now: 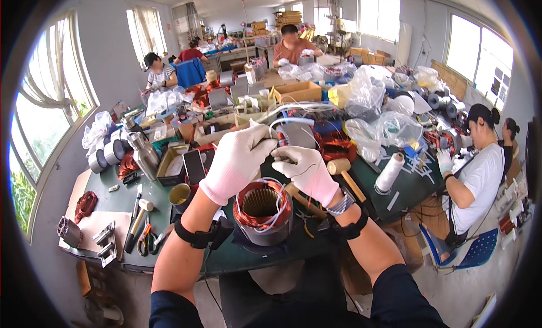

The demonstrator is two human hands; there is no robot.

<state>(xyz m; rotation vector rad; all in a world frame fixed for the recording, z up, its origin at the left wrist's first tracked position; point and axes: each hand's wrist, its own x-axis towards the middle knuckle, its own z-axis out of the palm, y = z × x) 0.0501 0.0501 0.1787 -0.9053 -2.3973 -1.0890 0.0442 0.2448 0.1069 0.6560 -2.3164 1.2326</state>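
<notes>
A: What is standing near the front edge of the worktop point(116, 202)?

B: A motor shell point(268, 235) is sitting mid-edge, and a cup point(180, 197) is standing to its left.

A: What is lying farther left?

B: A hammer point(134, 231) is lying there, and left of it a core point(69, 232) is standing at the end of a cardboard sheet point(119, 222).

A: Behind the cup?

B: A phone point(195, 167) is resting there; a box point(171, 165) is sitting to its left, then a flask point(145, 156).

A: And rightward?

B: A mallet point(340, 167) is lying right of the motor shell, a spool point(389, 175) is standing farther right, and bags point(398, 127) are lying behind the spool.
</notes>
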